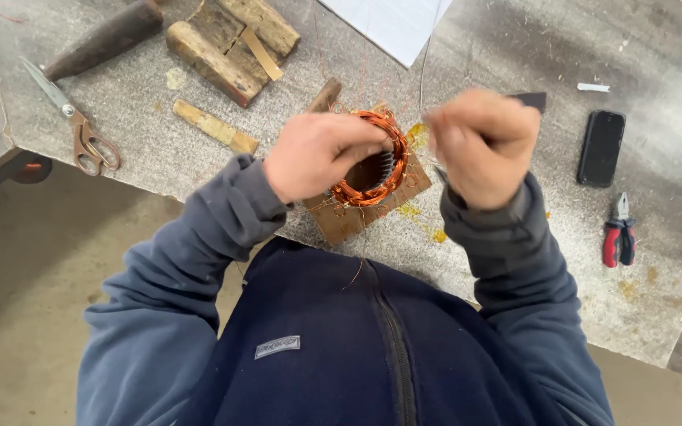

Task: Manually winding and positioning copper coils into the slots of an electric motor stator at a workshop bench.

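— What is the work in hand here?

— Winding, by my reading. A round coil of bright copper wire, ring-shaped with a dark toothed core showing in its middle, sits on a small brown wooden block near the front edge of the grey, scuffed stone-like workbench. The left hand lies on the coil's left side, fingers curled over the rim and closed on it.

— And the other hand?

— The right hand is raised just to the right of the coil, apart from the left, fingers pinched together. It is blurred, so I cannot tell for sure what it pinches; thin strands of wire rise near it, and a dark, slim tool tip seems to show under it.

— What does the next move call for?

— I judge a steady left hand to keep the ring from turning, and an even pull on a fine strand so it seats without kinking.

— The pose of the arms?

— Both forearms in blue-grey sleeves reach forward from the body, elbows out, wrists bent inward over the block.

— What lies around?

— Orange-handled scissors and rough wooden blocks at the far left, a black phone and red-handled pliers well to the right.
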